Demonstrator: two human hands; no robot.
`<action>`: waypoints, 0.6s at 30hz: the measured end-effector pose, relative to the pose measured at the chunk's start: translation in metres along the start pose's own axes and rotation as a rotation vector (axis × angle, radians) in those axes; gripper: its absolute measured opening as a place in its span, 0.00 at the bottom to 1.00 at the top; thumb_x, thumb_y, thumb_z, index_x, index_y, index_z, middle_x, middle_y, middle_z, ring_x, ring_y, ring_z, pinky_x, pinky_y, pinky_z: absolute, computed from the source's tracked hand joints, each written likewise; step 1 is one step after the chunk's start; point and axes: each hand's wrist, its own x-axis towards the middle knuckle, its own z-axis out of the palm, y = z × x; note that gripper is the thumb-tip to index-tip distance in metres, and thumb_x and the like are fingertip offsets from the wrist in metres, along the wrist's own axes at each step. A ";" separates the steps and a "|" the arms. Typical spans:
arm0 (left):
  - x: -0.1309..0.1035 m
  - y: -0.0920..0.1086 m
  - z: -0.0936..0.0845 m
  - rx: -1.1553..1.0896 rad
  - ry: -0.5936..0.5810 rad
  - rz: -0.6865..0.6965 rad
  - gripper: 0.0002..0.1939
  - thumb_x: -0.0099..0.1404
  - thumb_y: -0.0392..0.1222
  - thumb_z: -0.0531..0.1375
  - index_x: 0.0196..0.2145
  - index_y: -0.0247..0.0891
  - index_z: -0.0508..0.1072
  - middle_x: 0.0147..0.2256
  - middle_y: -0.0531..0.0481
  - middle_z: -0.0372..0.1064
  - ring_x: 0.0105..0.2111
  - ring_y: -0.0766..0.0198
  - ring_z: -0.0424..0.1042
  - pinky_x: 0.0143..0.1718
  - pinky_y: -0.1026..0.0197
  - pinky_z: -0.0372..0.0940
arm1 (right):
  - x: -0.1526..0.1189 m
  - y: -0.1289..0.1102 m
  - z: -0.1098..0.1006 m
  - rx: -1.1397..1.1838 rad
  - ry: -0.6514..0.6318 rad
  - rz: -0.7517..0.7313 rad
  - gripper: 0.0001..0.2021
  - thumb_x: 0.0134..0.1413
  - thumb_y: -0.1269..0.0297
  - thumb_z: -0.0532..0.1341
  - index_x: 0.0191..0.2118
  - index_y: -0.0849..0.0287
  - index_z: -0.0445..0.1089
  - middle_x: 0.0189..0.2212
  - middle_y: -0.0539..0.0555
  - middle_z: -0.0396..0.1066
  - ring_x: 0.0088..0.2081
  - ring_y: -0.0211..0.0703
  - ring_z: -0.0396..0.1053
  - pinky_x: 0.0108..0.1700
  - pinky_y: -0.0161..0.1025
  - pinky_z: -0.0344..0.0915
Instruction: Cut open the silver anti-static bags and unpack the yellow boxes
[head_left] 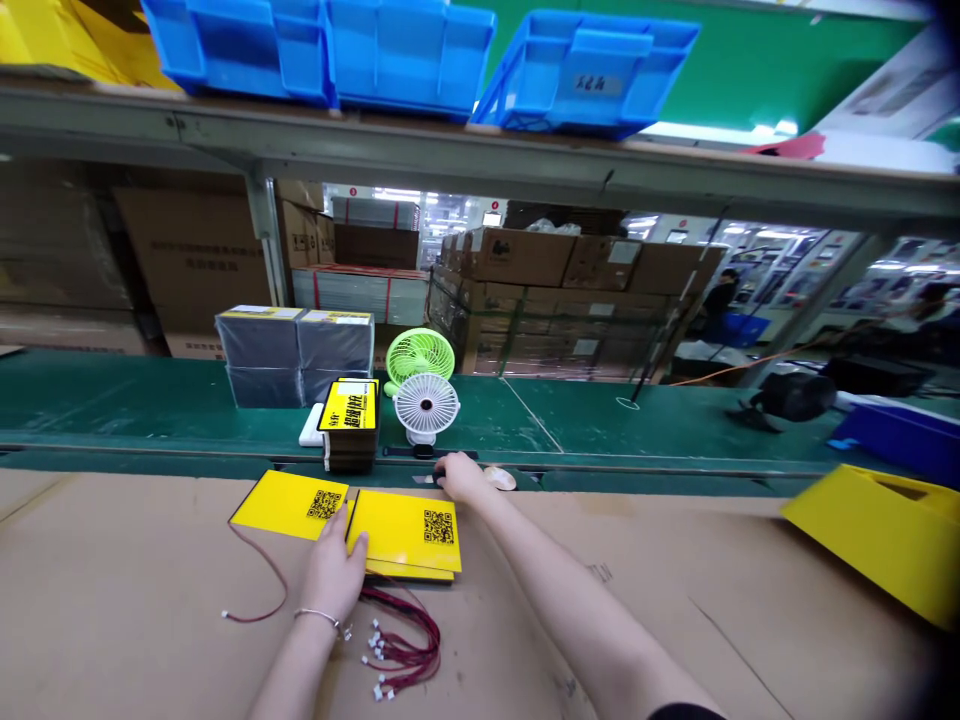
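Note:
My left hand [334, 575], with a bracelet at its wrist, lies with fingers stretched out and thumb apart over the inner edges of two yellow panels. The left yellow panel [281, 500] bears a QR code and trails a thin red-and-black wire. Beside it, the right yellow panel [397, 525] with another QR code lies on top of at least one more. A bundle of wires [420, 640] with white connectors comes out below. My right hand [463, 478] reaches to the far edge of the cardboard, its fingers curled down at a small dark thing, mostly hidden.
Behind stand a stack of yellow-and-black boxes [350, 425], a white fan [426, 405], a green fan [420, 350] and grey wrapped blocks [262, 355]. A black-strapped watch [424, 452] lies near my right hand. A yellow bin [885, 540] is at right; blue bins [592, 75] sit overhead.

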 end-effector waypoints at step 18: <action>0.001 -0.002 0.009 -0.065 0.029 -0.057 0.30 0.60 0.39 0.50 0.58 0.22 0.54 0.59 0.35 0.53 0.59 0.54 0.51 0.61 0.56 0.45 | -0.036 -0.002 -0.001 0.353 0.281 -0.103 0.11 0.56 0.63 0.54 0.44 0.58 0.63 0.34 0.50 0.70 0.36 0.41 0.67 0.39 0.37 0.62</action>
